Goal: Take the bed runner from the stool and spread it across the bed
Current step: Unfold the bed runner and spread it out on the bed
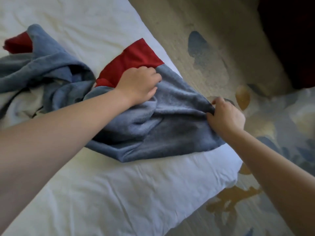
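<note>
Across the near corner of the bed (119, 184) lies the bed runner (170, 133), blue-grey with a red band (136, 60), only partly opened out. Its far portion is heaped in a loose bundle (42, 74) at the left, with a second red end (18, 43) poking out beyond.

The left hand (139, 86) has its fingers curled into the cloth just where red meets blue. The right hand (226, 118) pinches the runner's edge right at the side of the mattress. The stretch between the hands is creased and folded over on itself, not flat. The stool is not in view.

The main risk, as I judge it, is a pull too far to the right. The right hand already sits over the bed's edge, so more tension there could drag the cloth off onto the patterned carpet (213, 40). The heap at the left may be twisted, though the folds hide whether it is. If so, tugging would tighten it rather than open it. A hard drag could also ruck up the white cover beneath.

The bed's edge runs diagonally from the top middle down to the lower right. White bed lies open toward the upper left and the lower left, giving room to spread that way. A dark shape (289, 40) stands at the upper right, well apart.
</note>
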`<act>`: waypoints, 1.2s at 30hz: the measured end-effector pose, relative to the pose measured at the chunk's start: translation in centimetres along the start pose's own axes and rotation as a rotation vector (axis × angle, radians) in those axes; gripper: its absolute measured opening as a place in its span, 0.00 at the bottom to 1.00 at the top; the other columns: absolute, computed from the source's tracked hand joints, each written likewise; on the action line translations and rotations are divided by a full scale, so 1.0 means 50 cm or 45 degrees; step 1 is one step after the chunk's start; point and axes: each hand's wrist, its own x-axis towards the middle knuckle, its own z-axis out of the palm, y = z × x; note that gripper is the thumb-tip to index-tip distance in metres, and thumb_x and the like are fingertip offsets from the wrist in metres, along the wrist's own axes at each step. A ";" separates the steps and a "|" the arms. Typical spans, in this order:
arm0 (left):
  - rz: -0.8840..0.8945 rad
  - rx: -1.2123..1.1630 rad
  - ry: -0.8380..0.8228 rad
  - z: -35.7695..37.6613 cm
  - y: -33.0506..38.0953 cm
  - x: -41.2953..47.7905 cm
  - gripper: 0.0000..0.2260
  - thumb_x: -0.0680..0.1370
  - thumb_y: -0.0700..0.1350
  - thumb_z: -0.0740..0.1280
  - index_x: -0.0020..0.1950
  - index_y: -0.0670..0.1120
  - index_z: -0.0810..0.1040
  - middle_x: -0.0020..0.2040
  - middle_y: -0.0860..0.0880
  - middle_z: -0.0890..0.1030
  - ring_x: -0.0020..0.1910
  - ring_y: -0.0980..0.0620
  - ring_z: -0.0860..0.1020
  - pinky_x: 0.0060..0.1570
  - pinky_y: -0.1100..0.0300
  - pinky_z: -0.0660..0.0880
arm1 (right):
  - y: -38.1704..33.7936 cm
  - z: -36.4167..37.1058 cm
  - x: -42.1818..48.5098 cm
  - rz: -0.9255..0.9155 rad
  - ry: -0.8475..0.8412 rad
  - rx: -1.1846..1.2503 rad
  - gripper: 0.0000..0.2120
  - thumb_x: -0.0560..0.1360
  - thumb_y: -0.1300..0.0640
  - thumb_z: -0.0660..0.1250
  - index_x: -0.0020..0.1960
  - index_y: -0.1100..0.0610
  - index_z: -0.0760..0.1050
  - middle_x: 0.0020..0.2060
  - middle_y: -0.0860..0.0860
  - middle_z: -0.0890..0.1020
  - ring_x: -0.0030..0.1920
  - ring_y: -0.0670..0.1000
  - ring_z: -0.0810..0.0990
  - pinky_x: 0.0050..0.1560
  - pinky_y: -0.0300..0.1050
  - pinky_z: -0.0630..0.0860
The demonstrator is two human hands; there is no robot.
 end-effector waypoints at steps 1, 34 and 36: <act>-0.014 -0.003 0.036 -0.011 -0.020 -0.018 0.11 0.74 0.49 0.62 0.53 0.46 0.78 0.49 0.45 0.79 0.46 0.42 0.77 0.36 0.50 0.74 | -0.024 -0.009 -0.009 -0.018 0.027 0.037 0.16 0.74 0.52 0.65 0.60 0.55 0.70 0.55 0.56 0.77 0.55 0.60 0.76 0.43 0.49 0.71; -1.077 -0.091 -0.243 -0.007 -0.351 -0.881 0.09 0.74 0.43 0.64 0.52 0.44 0.77 0.50 0.42 0.79 0.48 0.39 0.79 0.38 0.52 0.74 | -0.641 0.114 -0.385 -0.897 -0.236 -0.470 0.10 0.74 0.61 0.61 0.55 0.56 0.74 0.49 0.53 0.80 0.50 0.55 0.78 0.45 0.46 0.74; -1.055 -0.120 -0.256 -0.015 -0.360 -0.885 0.10 0.74 0.44 0.63 0.53 0.46 0.77 0.50 0.43 0.79 0.49 0.40 0.79 0.38 0.52 0.74 | -0.620 0.124 -0.413 -0.914 -0.303 -0.534 0.10 0.75 0.60 0.59 0.56 0.54 0.72 0.50 0.51 0.80 0.52 0.53 0.77 0.45 0.45 0.73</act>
